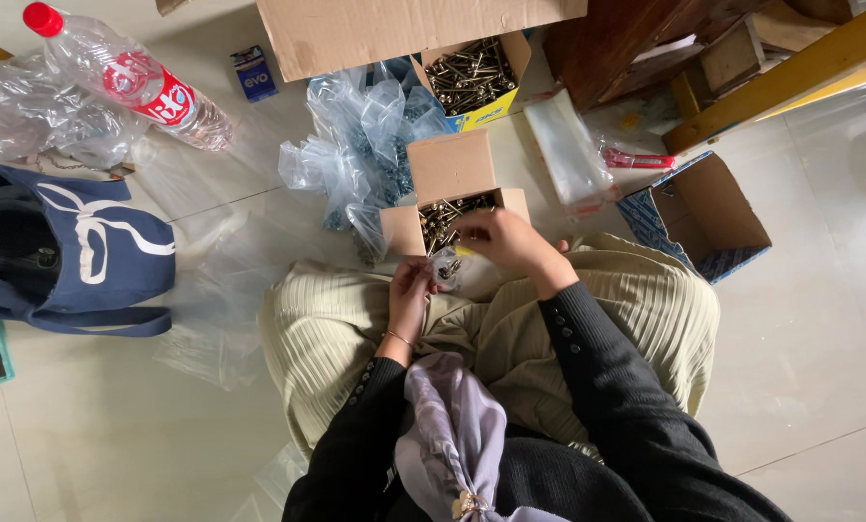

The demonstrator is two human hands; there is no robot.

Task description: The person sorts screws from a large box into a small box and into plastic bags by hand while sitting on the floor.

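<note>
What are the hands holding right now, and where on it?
Left hand pinches a small clear bag at its top edge. Right hand reaches into the open screw box; its grasp cannot be told.

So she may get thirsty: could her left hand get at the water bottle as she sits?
Probably not without leaning: the left hand holds a small bag at her lap, while the bottle lies far off beyond the blue bag.

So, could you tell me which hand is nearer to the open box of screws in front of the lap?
Right. The right hand reaches over the box of screws; the left hand sits lower, just below it, pinching a small clear bag.
</note>
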